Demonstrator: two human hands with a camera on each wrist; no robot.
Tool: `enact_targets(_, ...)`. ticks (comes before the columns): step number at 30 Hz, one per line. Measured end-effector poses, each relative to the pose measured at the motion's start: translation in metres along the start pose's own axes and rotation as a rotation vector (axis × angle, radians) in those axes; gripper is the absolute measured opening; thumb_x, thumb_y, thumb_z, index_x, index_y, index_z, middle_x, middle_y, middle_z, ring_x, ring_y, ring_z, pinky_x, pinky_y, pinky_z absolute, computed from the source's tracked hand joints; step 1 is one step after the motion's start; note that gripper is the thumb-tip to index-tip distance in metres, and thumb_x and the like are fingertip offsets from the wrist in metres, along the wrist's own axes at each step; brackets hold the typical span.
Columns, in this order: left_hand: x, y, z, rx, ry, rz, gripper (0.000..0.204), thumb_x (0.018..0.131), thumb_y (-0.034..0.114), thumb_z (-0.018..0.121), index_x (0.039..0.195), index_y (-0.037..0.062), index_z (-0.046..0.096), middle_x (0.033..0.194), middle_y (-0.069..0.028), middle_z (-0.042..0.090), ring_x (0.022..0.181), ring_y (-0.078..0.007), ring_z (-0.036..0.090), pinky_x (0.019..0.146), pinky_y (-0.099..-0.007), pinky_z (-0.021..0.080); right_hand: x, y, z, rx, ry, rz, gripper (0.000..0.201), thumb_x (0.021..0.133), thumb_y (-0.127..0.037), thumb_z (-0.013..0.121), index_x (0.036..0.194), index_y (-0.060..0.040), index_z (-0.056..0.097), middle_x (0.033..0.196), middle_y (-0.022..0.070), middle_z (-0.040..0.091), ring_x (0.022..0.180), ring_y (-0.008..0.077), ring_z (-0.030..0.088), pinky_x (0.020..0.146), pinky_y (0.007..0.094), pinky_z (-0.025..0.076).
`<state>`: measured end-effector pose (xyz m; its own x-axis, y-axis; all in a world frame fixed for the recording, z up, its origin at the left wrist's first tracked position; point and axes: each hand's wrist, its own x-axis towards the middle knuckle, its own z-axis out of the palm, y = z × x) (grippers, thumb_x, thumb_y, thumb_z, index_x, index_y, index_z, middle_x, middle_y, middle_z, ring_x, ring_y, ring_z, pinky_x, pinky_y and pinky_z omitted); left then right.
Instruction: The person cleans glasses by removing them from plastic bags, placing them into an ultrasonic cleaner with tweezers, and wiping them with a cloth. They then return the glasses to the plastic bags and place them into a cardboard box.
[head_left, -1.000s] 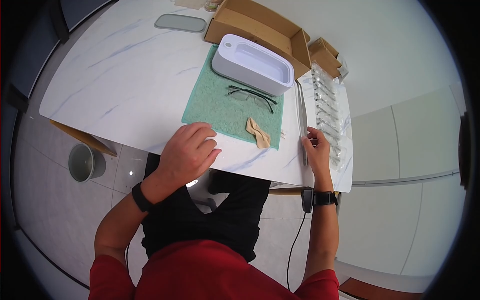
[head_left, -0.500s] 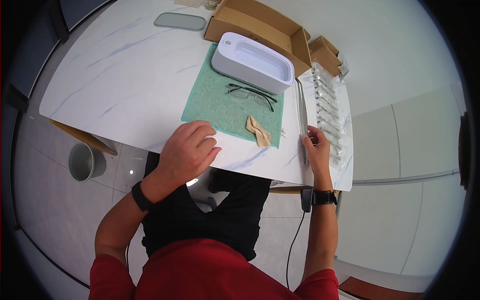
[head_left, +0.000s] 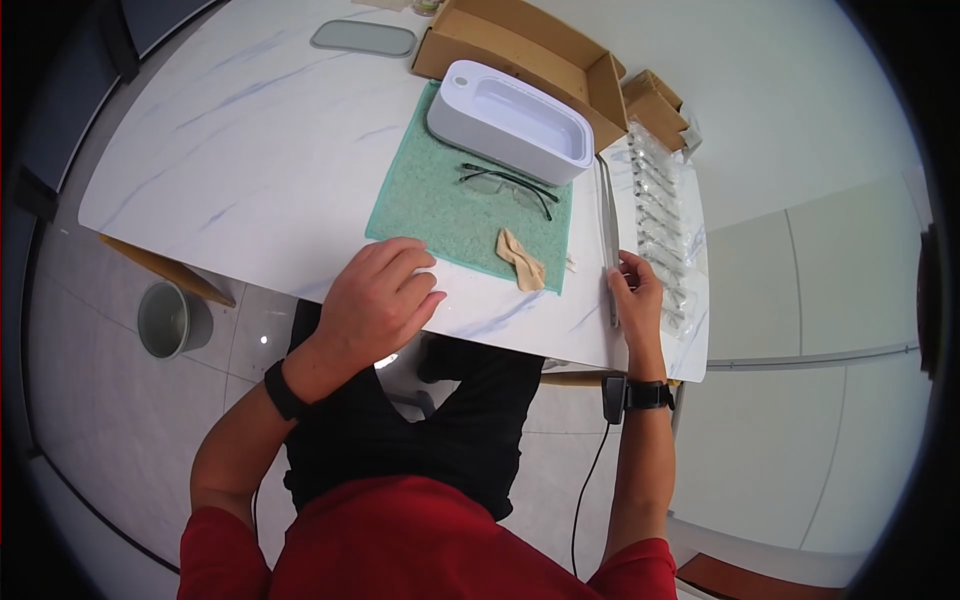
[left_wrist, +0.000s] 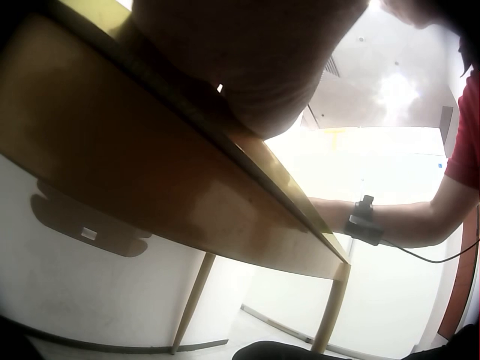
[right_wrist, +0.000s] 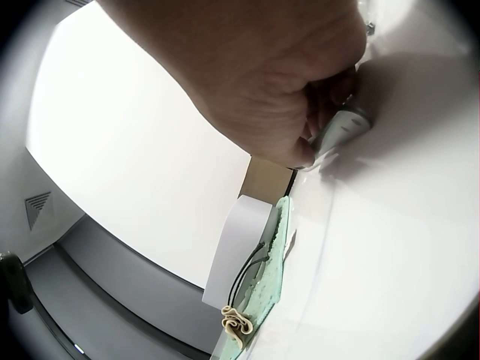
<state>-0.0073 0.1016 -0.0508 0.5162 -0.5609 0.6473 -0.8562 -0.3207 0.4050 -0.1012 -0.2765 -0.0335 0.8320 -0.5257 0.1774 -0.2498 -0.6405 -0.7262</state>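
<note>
The left hand rests at the table's front edge beside the green cloth, fingers loosely bent and holding nothing. At the right, the right hand has thumb and bent fingers around the near part of a long, thin grey strip lying on the table. In the right wrist view, the fingertips of the right hand pinch a pale grey piece, partly hidden by the hand. On the cloth are black-framed glasses, a crumpled beige cloth and a white oblong basin.
An open cardboard box stands behind the basin, a smaller box to its right. Clear-wrapped items line the table's right side. A grey oval lid lies at the back left. A bin stands on the floor.
The head view has shifted slightly. Neither hand has visibly moved, and the things on the table lie as before.
</note>
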Motion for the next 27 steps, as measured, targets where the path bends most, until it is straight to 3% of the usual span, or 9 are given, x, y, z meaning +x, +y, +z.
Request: enact_targets(27,-0.0005,-0.0004,-0.0007,-0.005,0.033,0.003,0.016,0.076,0.010,0.078,0.084,0.0038,0.065,0.101,-0.0077,0.064,0.103,-0.0269,0.064,0.084,-0.0386,0.051,-0.0052,0.0087,0.0068,0.011,0.054,-0.005,0.033,0.090,-0.008,0.070,0.121,0.0046,0.066,0.092,-0.0001,0.062,0.078,0.0067,0.055,0.072,0.0209,0.047)
